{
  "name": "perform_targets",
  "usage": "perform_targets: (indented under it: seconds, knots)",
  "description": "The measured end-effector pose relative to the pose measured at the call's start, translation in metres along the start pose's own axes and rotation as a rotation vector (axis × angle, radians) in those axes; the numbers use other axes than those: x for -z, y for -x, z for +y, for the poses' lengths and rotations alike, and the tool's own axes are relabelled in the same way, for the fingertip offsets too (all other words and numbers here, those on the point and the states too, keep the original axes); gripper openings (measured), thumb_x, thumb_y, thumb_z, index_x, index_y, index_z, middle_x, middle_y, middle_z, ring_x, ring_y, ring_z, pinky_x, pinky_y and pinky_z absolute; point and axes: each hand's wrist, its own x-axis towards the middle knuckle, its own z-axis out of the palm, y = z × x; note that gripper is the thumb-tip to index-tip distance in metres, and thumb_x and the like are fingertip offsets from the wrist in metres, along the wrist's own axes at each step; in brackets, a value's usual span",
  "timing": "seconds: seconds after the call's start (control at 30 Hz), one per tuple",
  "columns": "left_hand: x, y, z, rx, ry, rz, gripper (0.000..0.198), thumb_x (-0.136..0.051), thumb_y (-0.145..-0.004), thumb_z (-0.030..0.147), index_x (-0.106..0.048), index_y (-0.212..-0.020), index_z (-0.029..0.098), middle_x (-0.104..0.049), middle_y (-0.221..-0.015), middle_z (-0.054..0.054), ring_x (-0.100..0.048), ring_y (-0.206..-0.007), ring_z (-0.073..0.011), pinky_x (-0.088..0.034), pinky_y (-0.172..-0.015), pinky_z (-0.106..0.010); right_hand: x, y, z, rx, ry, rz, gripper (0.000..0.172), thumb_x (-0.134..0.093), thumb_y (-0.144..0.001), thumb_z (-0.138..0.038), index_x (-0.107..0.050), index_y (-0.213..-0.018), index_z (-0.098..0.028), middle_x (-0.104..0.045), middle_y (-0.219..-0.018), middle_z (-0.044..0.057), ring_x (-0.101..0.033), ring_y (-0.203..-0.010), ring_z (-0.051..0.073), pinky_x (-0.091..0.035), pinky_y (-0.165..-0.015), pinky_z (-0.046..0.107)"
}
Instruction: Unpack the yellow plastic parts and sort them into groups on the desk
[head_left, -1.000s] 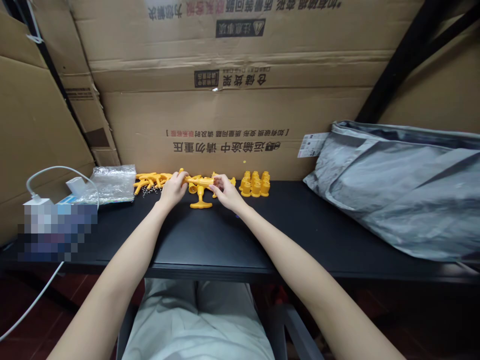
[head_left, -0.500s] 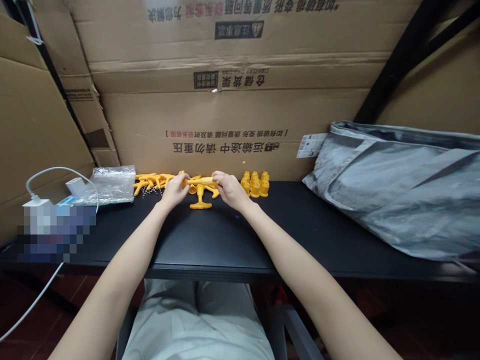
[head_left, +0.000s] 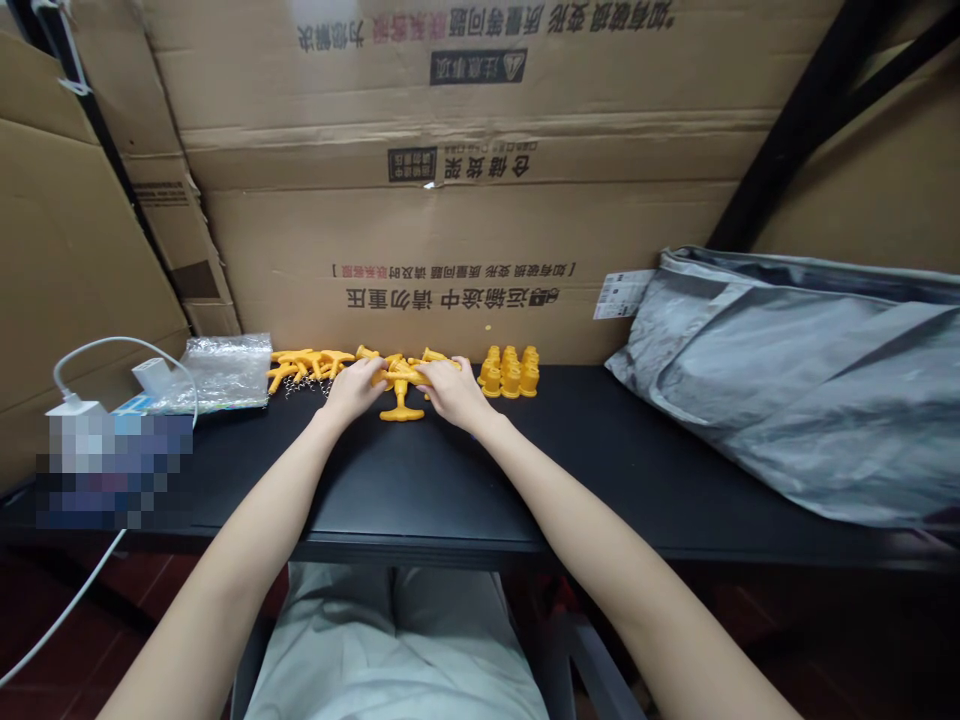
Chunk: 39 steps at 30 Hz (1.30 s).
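1. Yellow plastic piece (head_left: 400, 378) is held crosswise between both hands, low over the back of the table (head_left: 427, 500), presumably so each end is steadied.
2. By the left hand (head_left: 352, 388), one end is pinched with nearly closed fingers; by the right hand (head_left: 451, 390), the other is covered, fingertips partly hidden.
3. Yellow cups (head_left: 511, 378) are stood in rows, perhaps for easy reach.

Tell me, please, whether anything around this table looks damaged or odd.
The cardboard panel behind the table looks odd because its printed text is upside down; the cardboard strip at its left has a ragged edge, as if torn.
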Motion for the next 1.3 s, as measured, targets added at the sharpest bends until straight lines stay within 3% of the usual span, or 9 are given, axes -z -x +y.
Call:
perform_targets:
  seconds: [0.17,0.3,0.43,0.53,0.63,0.83,0.93,1.07,1.3]
  knots:
    - [0.001,-0.001,0.004,0.030,0.011,0.004,0.025,-0.057,-0.082,0.023,-0.064,-0.106,0.021,-0.071,-0.099,-0.008,-0.067,-0.091,-0.0224,-0.050,-0.079,-0.032,0.003,-0.003,-0.006,-0.039,0.059,0.020,0.028,-0.044,-0.093,-0.018,-0.059,-0.118,-0.017,-0.066,-0.112,0.017,-0.056,-0.108,0.030,-0.030,-0.098,0.051]
    - [0.003,0.000,0.003,0.074,0.007,-0.002,0.025,-0.058,-0.080,0.022,-0.065,-0.104,0.022,-0.072,-0.098,-0.007,-0.067,-0.089,-0.0218,-0.049,-0.078,-0.030,0.009,-0.003,-0.004,-0.097,0.134,0.043,0.027,-0.041,-0.090,-0.009,-0.060,-0.107,-0.019,-0.065,-0.110,0.014,-0.055,-0.104,0.028,-0.032,-0.096,0.049]
    - [0.009,0.001,-0.005,0.210,-0.020,0.023,0.026,-0.057,-0.081,0.027,-0.065,-0.106,0.022,-0.072,-0.089,-0.006,-0.066,-0.084,-0.0228,-0.047,-0.073,-0.029,0.019,0.001,0.016,-0.234,0.167,0.134,0.019,-0.048,-0.087,-0.014,-0.060,-0.101,-0.017,-0.063,-0.111,0.016,-0.054,-0.102,0.031,-0.036,-0.093,0.049]
    - [0.014,0.000,-0.010,0.335,-0.042,0.055,0.026,-0.054,-0.085,0.037,-0.067,-0.103,0.023,-0.071,-0.079,-0.006,-0.066,-0.079,-0.0237,-0.046,-0.070,-0.030,0.026,0.005,0.039,-0.432,0.176,0.178,0.017,-0.055,-0.084,-0.026,-0.061,-0.096,-0.016,-0.062,-0.107,0.019,-0.053,-0.101,0.034,-0.038,-0.088,0.052]
    - [0.014,-0.001,-0.016,0.385,-0.026,0.089,0.028,-0.050,-0.088,0.041,-0.069,-0.098,0.022,-0.071,-0.080,-0.007,-0.065,-0.080,-0.0237,-0.045,-0.070,-0.030,0.030,0.011,0.060,-0.660,0.207,0.066,0.019,-0.057,-0.081,-0.028,-0.063,-0.092,-0.014,-0.063,-0.098,0.019,-0.056,-0.099,0.035,-0.039,-0.086,0.054]
    - [0.003,0.000,-0.033,0.411,0.113,0.149,0.029,-0.050,-0.079,0.015,-0.067,-0.102,0.021,-0.069,-0.079,-0.004,-0.064,-0.077,-0.0197,-0.047,-0.073,-0.030,0.039,0.022,0.075,-0.937,0.140,-0.304,0.022,-0.063,-0.075,-0.025,-0.068,-0.095,-0.015,-0.065,-0.096,0.020,-0.059,-0.103,0.038,-0.038,-0.084,0.055]
    - [-0.002,0.000,-0.043,0.434,0.231,0.189,0.026,-0.051,-0.079,0.018,-0.066,-0.101,0.018,-0.069,-0.082,-0.005,-0.063,-0.072,-0.0174,-0.049,-0.073,-0.030,0.043,0.022,0.072,-0.997,0.139,-0.393,0.031,-0.064,-0.074,-0.024,-0.068,-0.103,-0.012,-0.065,-0.102,0.023,-0.060,-0.106,0.038,-0.039,-0.087,0.052]
    - [-0.011,-0.004,-0.053,0.449,0.513,0.201,0.037,-0.054,-0.081,0.022,-0.056,-0.117,0.016,-0.067,-0.097,-0.006,-0.062,-0.066,-0.0118,-0.052,-0.072,-0.028,0.046,0.019,0.067,-1.008,0.157,-0.422,0.041,-0.063,-0.075,-0.027,-0.064,-0.114,-0.014,-0.065,-0.108,0.021,-0.058,-0.111,0.038,-0.041,-0.089,0.052]
    - [-0.026,-0.009,-0.064,0.424,0.695,0.305,0.067,-0.066,-0.068,0.015,-0.048,-0.131,0.026,-0.056,-0.121,-0.007,-0.059,-0.100,-0.0159,-0.047,-0.095,-0.034,0.058,0.013,0.051,-1.024,0.231,-0.513,0.039,-0.055,-0.083,-0.031,-0.063,-0.116,-0.013,-0.064,-0.116,0.019,-0.058,-0.114,0.032,-0.039,-0.094,0.045]
